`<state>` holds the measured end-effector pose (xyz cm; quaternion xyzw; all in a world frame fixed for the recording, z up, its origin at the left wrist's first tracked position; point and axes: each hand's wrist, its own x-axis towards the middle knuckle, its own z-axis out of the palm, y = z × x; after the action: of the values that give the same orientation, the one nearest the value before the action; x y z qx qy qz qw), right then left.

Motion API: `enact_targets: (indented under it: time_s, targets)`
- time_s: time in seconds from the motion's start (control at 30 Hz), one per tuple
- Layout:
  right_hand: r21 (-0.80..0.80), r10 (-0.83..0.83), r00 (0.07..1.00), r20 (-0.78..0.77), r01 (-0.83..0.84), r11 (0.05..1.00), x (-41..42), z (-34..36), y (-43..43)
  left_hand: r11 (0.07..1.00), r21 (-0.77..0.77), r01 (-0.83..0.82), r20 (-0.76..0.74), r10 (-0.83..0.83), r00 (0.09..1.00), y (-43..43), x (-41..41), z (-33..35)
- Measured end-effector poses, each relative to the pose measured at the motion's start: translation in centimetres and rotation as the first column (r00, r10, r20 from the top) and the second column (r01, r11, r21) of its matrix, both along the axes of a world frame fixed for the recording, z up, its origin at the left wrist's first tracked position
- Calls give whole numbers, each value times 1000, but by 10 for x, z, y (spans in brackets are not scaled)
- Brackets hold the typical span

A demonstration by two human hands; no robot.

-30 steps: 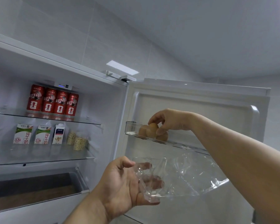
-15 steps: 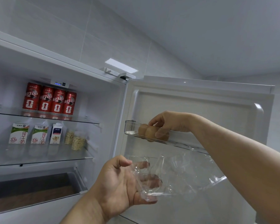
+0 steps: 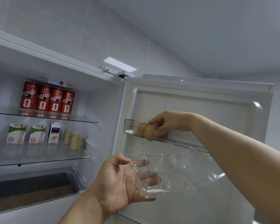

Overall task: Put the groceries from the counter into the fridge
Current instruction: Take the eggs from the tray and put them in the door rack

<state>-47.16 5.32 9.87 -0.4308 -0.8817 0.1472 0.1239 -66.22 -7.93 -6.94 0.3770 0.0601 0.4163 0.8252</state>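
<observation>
Reaching w/ right hand [image 3: 168, 123] into clear door bin [image 3: 128, 126] near top of open fridge door [image 3: 200, 102]; gripping brown egg [image 3: 164, 135] inside bin, w/ fingers curled over top & thumb at front; two more eggs [image 3: 145, 130] just left of it in same bin, touching each other. Cradling clear egg carton [image 3: 184, 172] in left hand [image 3: 118, 180] lower down, in front of door; fingers loosely curled beneath, visible thru plastic; thumb lifted off. Inside fridge at left: four red cans [image 3: 47, 97] in a row on top glass shelf [image 3: 87, 121]; two green-white milk cartons [image 3: 16, 133], blue-white carton [image 3: 54, 133] & two grain jars [image 3: 74, 141] upright on shelf below; drawer [image 3: 31, 188] under that.
</observation>
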Motion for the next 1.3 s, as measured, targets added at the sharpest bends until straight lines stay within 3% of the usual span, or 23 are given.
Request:
enact_targets:
  time_s: [0.5, 0.67, 0.83, 0.97, 1.13, 1.3]
  targets:
    - [1, -20, 1000, 10, 20, 1000, 0, 0, -12, 1000, 13, 19, 9, -19, 1000, -4, -3, -2]
    - [-6, -35, 989, -145, 34, 999, 9, 2, -27, 1000, 5, 2, 16, -2, 1000, -5, -3, -3]
    - [240, -42, 922, -384, 144, 960, 11, -4, -58, 999, 24, -34, -9, 34, 999, -6, -1, -3]
    - [373, 10, 901, -433, 169, 912, 19, -20, -90, 992, 1, -125, -51, 125, 991, -10, 1, -2]
    - [433, -51, 913, -406, 241, 868, 48, -40, -129, 973, 21, -228, -114, 229, 967, -23, 3, -11]
    - [596, -96, 964, -248, 230, 770, 86, -78, -160, 940, 7, -342, -130, 340, 932, -46, 14, -22]
